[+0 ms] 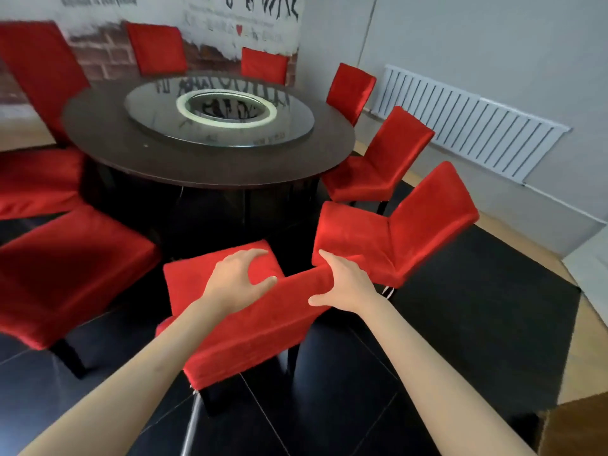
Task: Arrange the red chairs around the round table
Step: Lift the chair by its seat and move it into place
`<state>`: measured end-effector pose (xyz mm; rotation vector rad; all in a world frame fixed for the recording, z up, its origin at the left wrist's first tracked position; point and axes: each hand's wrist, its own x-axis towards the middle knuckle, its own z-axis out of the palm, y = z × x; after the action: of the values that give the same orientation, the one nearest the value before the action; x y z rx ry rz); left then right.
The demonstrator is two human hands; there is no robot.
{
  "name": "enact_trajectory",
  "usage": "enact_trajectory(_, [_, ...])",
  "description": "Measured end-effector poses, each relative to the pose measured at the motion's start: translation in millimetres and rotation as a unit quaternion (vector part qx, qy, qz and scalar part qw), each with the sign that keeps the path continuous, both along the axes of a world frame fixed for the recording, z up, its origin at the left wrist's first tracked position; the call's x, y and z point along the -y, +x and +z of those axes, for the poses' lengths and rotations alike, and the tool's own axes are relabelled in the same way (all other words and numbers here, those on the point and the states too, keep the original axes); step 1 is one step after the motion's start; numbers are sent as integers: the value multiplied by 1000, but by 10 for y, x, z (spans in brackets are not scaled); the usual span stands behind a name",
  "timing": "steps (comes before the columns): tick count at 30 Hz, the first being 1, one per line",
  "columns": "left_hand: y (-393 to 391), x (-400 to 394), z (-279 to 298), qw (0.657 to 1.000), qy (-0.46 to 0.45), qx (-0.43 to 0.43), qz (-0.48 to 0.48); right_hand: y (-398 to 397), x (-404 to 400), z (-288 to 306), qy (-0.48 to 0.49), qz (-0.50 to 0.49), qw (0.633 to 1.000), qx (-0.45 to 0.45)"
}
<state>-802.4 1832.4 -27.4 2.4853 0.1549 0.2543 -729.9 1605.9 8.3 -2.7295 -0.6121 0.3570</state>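
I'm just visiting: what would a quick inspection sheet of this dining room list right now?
Surface: dark round wooden table with a glass turntable; black tiled floor.
Job's things: red fabric-covered chairs ring the table; nearest red chair stands with its back toward the camera.
Clutter: nothing seen.
Hands: left hand and right hand both grip that chair's backrest top.
Cables: nothing seen.
Surroundings: white wall radiator, brick-pattern wall mural.
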Motion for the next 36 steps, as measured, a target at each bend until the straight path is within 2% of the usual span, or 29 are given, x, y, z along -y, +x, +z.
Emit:
enact_trajectory(5, [-139,287,-122,993,51,-41,94,274,109,-122,-25,101,995,-12])
enact_trajectory(10, [-215,487,-243,980,57,-59,182,470,188,-278,-33,147,988,-22])
enact_trajectory(12, [-275,525,-298,971,103,-82,201,525,222,-332,-51,160,986,-10])
enact_trajectory(14, [-312,548,-338,961,152,-100,209,586,260,-390,-73,175,982,5])
enact_trajectory(21, [-309,465,-387,938,226,-172,197,575,271,-569,-116,175,974,87])
enact_trajectory(36, [-339,245,-491,931,287,-136,179,482,217,-589,-137,136,974,122])
